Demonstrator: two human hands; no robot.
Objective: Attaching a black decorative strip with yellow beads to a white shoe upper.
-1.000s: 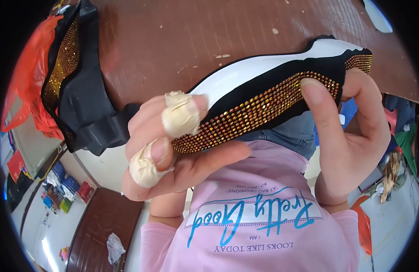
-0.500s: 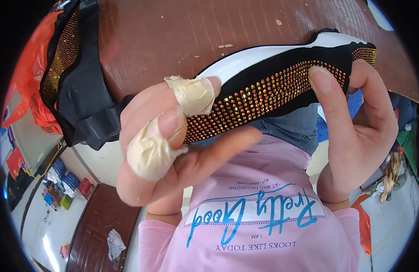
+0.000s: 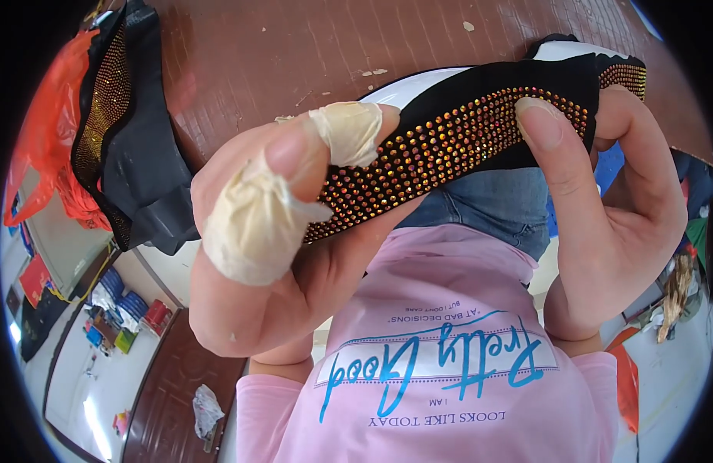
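A black fabric band [image 3: 461, 147] with rows of orange-gold rhinestones stretches between my two hands, tilted up toward the right. My left hand [image 3: 283, 282] has it at the left end; pale wrappings cover two of its digits [image 3: 248, 224], and other fingers pass behind the band. My right hand [image 3: 607, 220] pinches the right part, thumb lying on the rhinestones and index finger curled behind. White backing [image 3: 418, 86] shows along the far edge. The band's left end is hidden by my left hand.
A brown table [image 3: 310, 46] with pale flecks lies beyond the band. At the left, another rhinestone band [image 3: 113, 108] and black material [image 3: 144, 147] hang over its edge beside a red plastic bag [image 3: 52, 139]. A dark brown panel [image 3: 171, 386] and small baskets [image 3: 129, 309] appear lower left.
My left hand has closed in on the band: a finger that was stretched out below it now lies behind it. Less of the white backing shows. The right hand's pinch is nearly unchanged.
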